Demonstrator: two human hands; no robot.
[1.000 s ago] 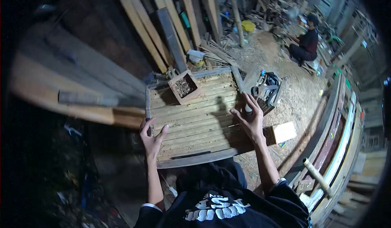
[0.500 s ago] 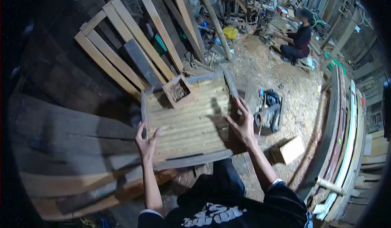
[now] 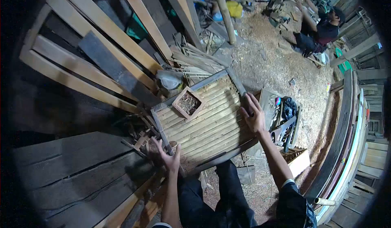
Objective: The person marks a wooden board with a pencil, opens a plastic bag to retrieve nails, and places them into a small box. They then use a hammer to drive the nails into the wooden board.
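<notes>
A slatted wooden panel (image 3: 205, 124), pale strips set in a darker grey frame, lies tilted at the centre of a cluttered workshop floor. Leaning planks (image 3: 93, 44) crowd its far left edge, while sawdust-strewn ground (image 3: 269, 61) lies open to the far right. The left hand (image 3: 168, 156) grips the near left frame corner, fingers spread; the right hand (image 3: 254, 116) curls over the right frame edge. A small wooden box (image 3: 187, 103) of debris sits on the far slats.
</notes>
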